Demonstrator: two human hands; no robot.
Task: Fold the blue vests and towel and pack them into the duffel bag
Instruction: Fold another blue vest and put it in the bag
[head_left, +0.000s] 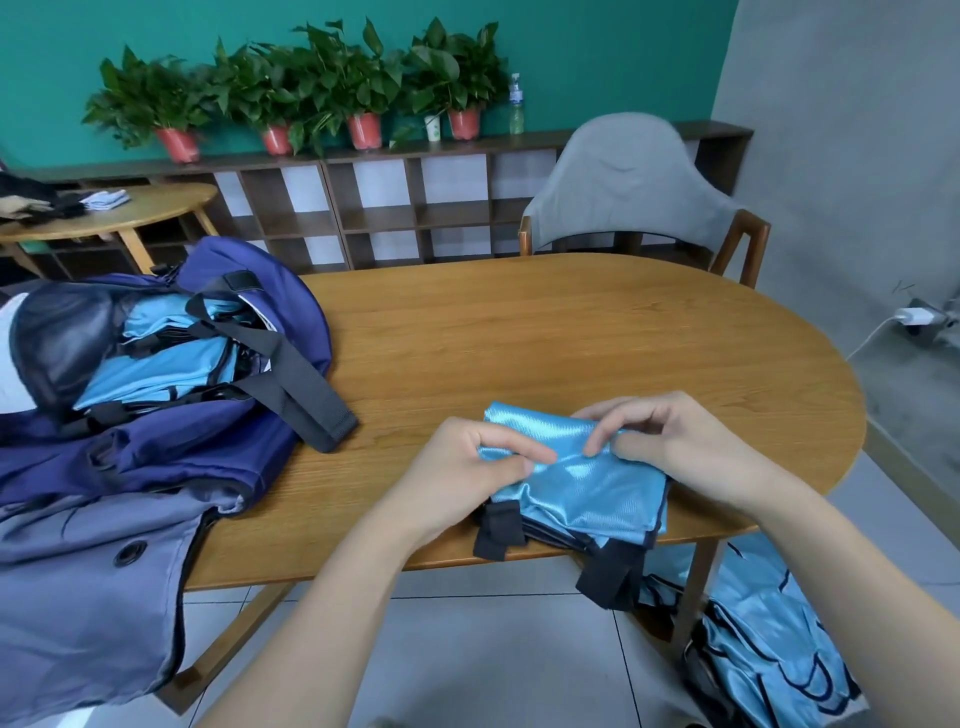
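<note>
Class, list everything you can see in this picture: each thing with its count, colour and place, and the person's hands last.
Vest: one, blue, folded, table's near edge.
Packed vests: several, blue, inside bag.
Floor vests: pile, blue, lower right.
Bag: one, navy, open, table's left.
Table: one, wooden, centre.
Chair: one, grey, behind table.
Plants: four, red pots, shelf.
Bottle: one, clear, shelf.
Left hand: pinches vest.
Right hand: pinches vest.
</note>
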